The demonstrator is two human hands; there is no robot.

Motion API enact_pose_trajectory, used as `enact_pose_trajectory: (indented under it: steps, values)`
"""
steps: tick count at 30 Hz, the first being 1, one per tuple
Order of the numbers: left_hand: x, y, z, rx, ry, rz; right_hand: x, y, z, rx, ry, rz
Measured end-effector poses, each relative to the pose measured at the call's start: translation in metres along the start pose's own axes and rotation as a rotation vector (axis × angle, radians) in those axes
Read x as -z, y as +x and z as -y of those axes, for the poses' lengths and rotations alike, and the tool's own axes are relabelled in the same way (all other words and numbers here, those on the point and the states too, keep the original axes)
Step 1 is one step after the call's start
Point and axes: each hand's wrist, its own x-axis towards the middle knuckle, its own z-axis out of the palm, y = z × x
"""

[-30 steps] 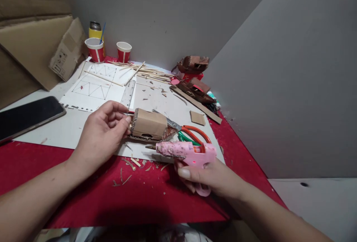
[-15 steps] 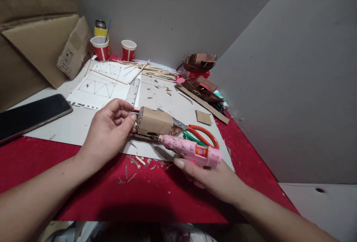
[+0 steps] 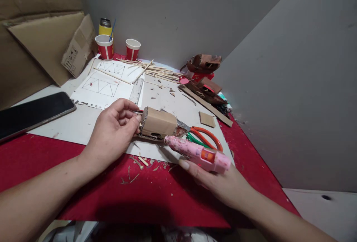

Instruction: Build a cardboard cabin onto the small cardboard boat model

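Note:
Between the thumb and fingers of my left hand (image 3: 117, 126) is the left end of a small cardboard model (image 3: 159, 122), with a rounded brown top and corrugated edges. My right hand (image 3: 212, 182) grips a pink hot glue gun (image 3: 198, 152), its small red light lit. The nozzle points left, close to the model's lower right edge; whether it touches cannot be made out. Behind the gun lie scissors (image 3: 205, 136) with orange and green handles, their blades partly hidden by the model.
A phone (image 3: 36, 113) lies at left, near paper with truss drawings (image 3: 100, 86) and a ruler (image 3: 136, 89). Thin sticks (image 3: 158, 71), paper cups (image 3: 105, 50) and brown cardboard models (image 3: 205, 63) stand farther back. A cardboard square (image 3: 206, 119) and strip (image 3: 206, 105) lie right.
The whole view has shifted slightly, so most things appear a little farther right. The glue gun's nozzle has moved slightly down and away from the model. Both hands keep their grips.

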Motion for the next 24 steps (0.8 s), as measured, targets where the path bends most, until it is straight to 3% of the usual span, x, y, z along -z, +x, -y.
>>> enact_pose_trajectory:
  steps: [10, 17, 20, 22, 24]
  values:
    - [0.0, 0.001, 0.0, -0.007, -0.001, 0.005, -0.005, 0.004, 0.003, 0.01, -0.048, -0.015]
    - [0.0, 0.0, 0.001, -0.018, -0.008, 0.009, 0.003, -0.008, 0.001, 0.027, -0.027, -0.043]
    - [0.001, 0.0, 0.001, -0.024, -0.005, 0.006, 0.006, -0.019, -0.007, -0.135, 0.138, -0.035]
    - [0.0, 0.001, 0.001, -0.027, -0.005, -0.002, 0.006, -0.026, -0.016, -0.286, 0.333, 0.053]
    - [-0.001, 0.001, 0.0, -0.033, -0.015, -0.011, 0.004, -0.029, -0.024, -0.349, 0.543, 0.16]
